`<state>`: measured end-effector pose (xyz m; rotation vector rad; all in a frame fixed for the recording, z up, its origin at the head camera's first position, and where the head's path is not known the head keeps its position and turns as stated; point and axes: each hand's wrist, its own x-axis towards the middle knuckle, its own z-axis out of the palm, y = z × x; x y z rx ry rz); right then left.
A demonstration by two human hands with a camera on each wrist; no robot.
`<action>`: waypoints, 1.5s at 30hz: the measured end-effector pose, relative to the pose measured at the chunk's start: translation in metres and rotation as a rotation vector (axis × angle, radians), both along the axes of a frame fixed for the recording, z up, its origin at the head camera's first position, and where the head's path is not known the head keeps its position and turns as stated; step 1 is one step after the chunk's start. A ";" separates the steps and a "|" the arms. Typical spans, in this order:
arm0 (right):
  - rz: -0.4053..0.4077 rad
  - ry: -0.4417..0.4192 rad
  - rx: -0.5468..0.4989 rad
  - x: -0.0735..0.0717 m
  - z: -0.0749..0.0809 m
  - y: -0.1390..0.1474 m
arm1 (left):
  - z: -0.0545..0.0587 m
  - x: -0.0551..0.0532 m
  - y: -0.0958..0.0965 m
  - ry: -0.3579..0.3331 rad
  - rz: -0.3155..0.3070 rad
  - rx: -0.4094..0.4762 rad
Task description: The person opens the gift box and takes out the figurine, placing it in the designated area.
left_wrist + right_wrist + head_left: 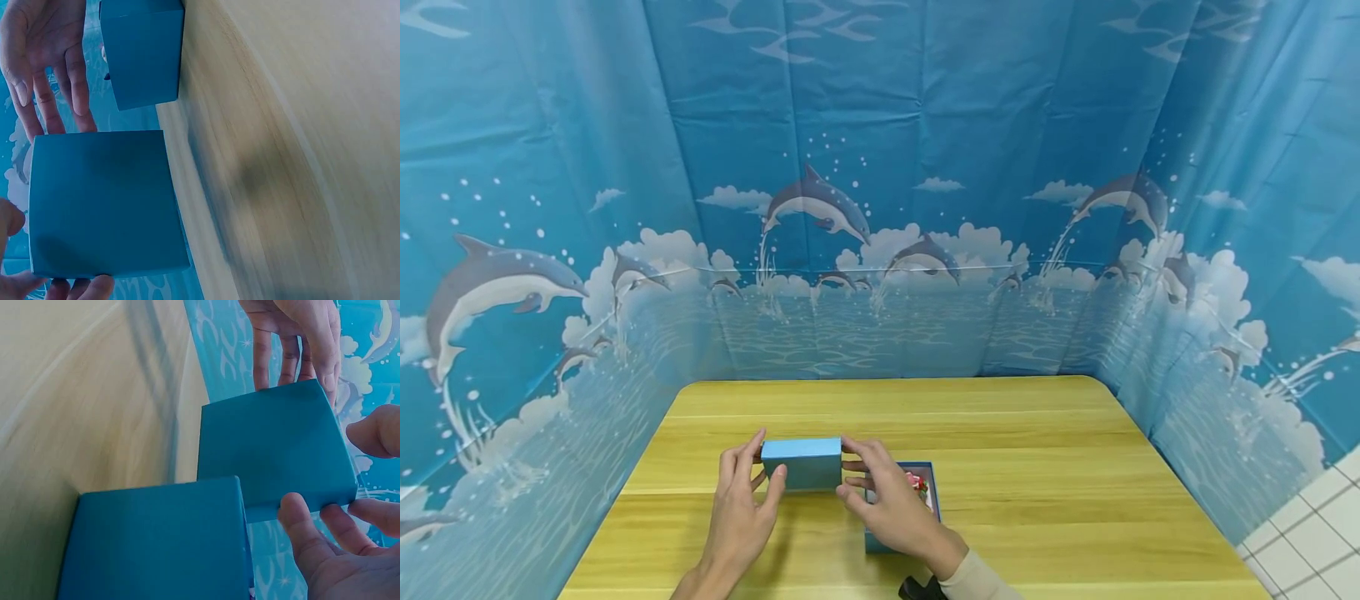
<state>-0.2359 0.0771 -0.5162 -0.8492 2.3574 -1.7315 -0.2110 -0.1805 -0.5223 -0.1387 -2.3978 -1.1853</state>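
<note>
left hand, fingers spread, touches left end of blue box; blue box between hands, probably braced both ends for balance; right hand spread too, fingertips at right end; second box on table, partly hidden.

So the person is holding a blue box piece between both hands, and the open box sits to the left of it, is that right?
Not quite: the open box sits to the right of it, partly hidden by the right hand, as the head view shows. The blue box piece is indeed between both hands.
</note>
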 end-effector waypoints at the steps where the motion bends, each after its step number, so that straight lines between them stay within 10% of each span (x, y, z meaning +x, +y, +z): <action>1: 0.000 0.001 0.004 0.000 0.000 -0.001 | -0.001 0.000 -0.001 0.005 0.000 -0.001; 13: 0.035 -0.022 0.036 0.000 -0.006 -0.013 | -0.008 -0.004 -0.017 0.090 0.072 -0.061; 28: 0.036 0.055 0.210 0.001 -0.007 -0.018 | -0.015 -0.007 -0.037 -0.128 0.050 -0.086; 45: 0.045 0.004 0.224 0.001 -0.007 -0.019 | -0.013 -0.003 -0.037 -0.139 0.031 -0.146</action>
